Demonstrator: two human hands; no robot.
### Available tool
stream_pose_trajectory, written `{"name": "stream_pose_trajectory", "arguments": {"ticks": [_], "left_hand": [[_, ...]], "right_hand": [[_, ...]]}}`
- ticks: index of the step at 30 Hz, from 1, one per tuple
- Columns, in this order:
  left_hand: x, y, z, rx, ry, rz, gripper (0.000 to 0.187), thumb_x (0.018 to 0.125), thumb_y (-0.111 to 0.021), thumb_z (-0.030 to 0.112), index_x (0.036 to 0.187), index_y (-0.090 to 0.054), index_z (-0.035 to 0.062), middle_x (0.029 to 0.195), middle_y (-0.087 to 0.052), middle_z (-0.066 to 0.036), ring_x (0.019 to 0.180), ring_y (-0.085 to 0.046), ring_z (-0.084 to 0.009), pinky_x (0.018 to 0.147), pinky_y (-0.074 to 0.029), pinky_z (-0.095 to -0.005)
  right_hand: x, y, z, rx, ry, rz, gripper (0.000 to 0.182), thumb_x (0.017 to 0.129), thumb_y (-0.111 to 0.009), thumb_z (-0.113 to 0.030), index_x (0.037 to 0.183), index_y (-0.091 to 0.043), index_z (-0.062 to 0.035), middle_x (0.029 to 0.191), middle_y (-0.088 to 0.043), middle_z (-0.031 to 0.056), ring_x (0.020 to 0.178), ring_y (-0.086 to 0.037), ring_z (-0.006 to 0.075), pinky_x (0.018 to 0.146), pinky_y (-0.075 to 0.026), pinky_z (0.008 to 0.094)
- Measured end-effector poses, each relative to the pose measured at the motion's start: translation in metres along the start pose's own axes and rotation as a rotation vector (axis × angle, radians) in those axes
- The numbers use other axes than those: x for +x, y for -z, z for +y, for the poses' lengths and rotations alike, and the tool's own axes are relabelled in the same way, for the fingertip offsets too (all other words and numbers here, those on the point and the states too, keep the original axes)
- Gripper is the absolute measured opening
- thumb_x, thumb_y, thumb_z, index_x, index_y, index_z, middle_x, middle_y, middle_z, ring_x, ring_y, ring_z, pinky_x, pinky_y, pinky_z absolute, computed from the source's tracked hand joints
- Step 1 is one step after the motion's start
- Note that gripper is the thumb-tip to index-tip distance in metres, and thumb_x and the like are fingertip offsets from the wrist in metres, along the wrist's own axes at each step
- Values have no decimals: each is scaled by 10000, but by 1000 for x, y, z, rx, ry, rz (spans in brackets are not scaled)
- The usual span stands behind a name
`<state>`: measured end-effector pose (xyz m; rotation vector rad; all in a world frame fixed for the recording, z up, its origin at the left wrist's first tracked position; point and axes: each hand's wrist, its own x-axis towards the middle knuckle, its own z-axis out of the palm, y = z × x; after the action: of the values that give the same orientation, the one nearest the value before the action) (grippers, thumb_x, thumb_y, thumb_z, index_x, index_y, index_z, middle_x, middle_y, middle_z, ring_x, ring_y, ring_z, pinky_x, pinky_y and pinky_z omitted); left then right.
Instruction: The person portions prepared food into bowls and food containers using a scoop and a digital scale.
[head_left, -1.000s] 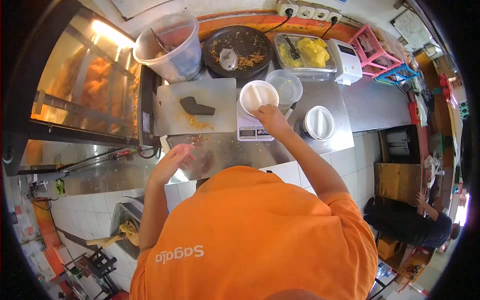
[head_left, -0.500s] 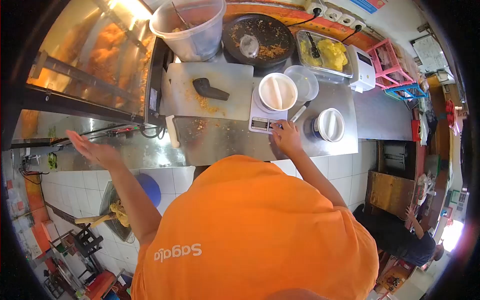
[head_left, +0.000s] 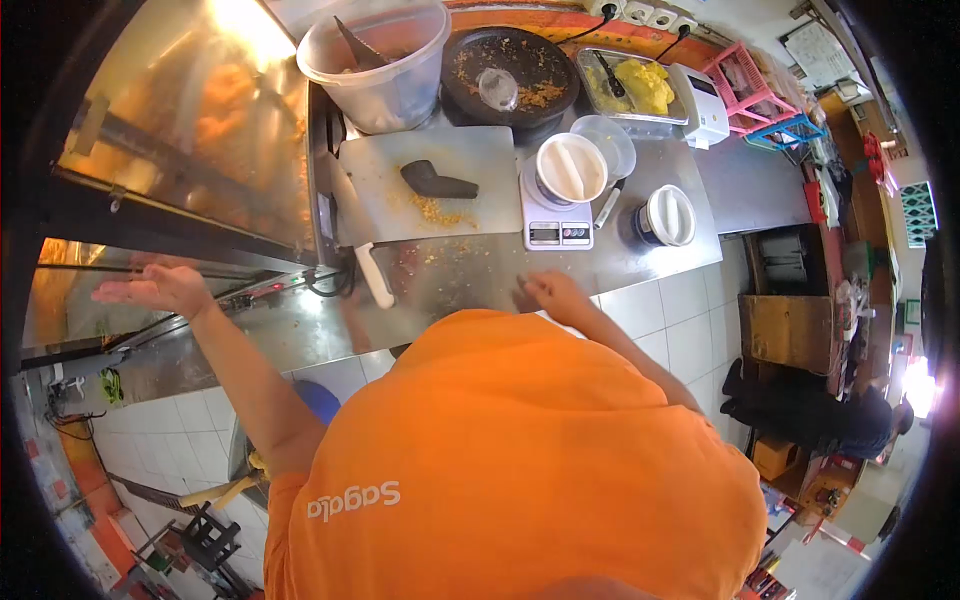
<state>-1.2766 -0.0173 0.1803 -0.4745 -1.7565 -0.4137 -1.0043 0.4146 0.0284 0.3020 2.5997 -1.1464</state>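
My left hand [head_left: 160, 290] is stretched out palm up, with nothing in it, close to the lower edge of the lit glass cabinet [head_left: 190, 150]. Over the front of the steel counter, my right hand [head_left: 553, 295] has its fingers loosely bent and slightly apart, touching nothing I can make out. Beyond it lies a kitchen scale [head_left: 558, 235] carrying a white-lidded tub [head_left: 572, 168]. A second lidded tub [head_left: 668, 216] stands to the right, and a marker-like stick [head_left: 608, 203] lies between them.
A cutting board [head_left: 370, 170] holds a dark stone pestle [head_left: 438, 181] and crumbs. A knife [head_left: 372, 275] lies along its left side. Behind are a plastic bucket [head_left: 385, 95], a stone mortar [head_left: 540, 60] and a tray of yellow food [head_left: 645, 88]. Another person [head_left: 815, 410] is far right.
My right hand has left the scale's buttons and drawn back toward me. My left hand has turned flatter, nearer the cabinet. The view has shifted, and the other person has moved.
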Motion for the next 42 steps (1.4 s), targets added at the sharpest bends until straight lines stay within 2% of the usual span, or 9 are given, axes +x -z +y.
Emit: {"name": "stream_pose_trajectory", "arguments": {"ticks": [5,8,10,18,24,29,35,40,42], "left_hand": [[-22,25,-108,57,207,61,648,962,-284,381,1398,-59,-42,1451,-24,-274,1353,6,-412,1082,-34,-496],[-28,47,-156,333,204,24,633,952,-314,306,1387,-50,-70,1447,1,-290,1346,1,-434,1067,-52,-525],[-13,59,-157,302,593,46,674,945,-328,343,1391,-26,-62,1443,32,-299,1342,1,-443,1064,-57,-527],[-2,105,-239,162,698,69,760,919,-370,449,1404,-33,-28,1435,52,-310,1334,-19,-459,1052,-78,-545],[-10,116,-329,162,979,168,726,923,-391,405,1420,-25,24,1447,46,-286,1340,-1,-446,1086,-75,-467],[20,136,-282,-86,694,127,719,939,-315,447,1416,-3,8,1478,35,-206,1361,32,-381,1094,-17,-444],[20,98,-296,-86,479,-21,700,933,-169,532,1431,-11,66,1487,72,-166,1365,83,-353,1085,22,-464],[10,114,-309,-265,392,0,671,935,-133,528,1437,-58,88,1490,50,-164,1369,60,-344,1085,20,-468],[27,139,-286,-310,443,-132,663,939,-154,516,1431,-115,73,1489,19,-177,1371,-3,-349,1086,-23,-476]], "right_hand": [[25,-112,18,593,17,-291,408,862,-576,-297,1183,-552,-47,1057,-623,176,965,-608,288,811,-465,337],[20,-73,-112,221,17,-218,391,847,-602,-242,1174,-557,-33,941,-643,146,838,-608,239,732,-472,327],[29,-78,-143,249,-4,-268,390,841,-610,-231,1170,-560,-29,908,-640,133,793,-598,218,707,-471,322],[40,-105,-299,17,735,306,311,784,-627,-60,1089,-584,-23,912,-604,112,783,-557,221,718,-446,301],[74,-123,-388,-120,1142,690,588,720,-684,-154,1239,-454,-2,1273,-377,265,1187,-366,423,965,-321,478],[127,-165,-410,-382,745,831,840,797,-567,-487,1335,-248,74,1414,-7,350,1311,59,514,1025,13,615],[171,-207,-438,-549,920,1181,872,783,-518,-572,1386,-235,-10,1457,-5,275,1336,112,447,980,116,643],[137,-234,-510,-441,986,526,752,797,-540,-520,1377,-323,-92,1464,-179,174,1346,-144,388,1028,14,619],[122,-225,-530,-334,1059,-352,586,823,-558,-441,1261,-481,-59,1328,-436,162,1239,-394,329,1031,-225,533]]}}
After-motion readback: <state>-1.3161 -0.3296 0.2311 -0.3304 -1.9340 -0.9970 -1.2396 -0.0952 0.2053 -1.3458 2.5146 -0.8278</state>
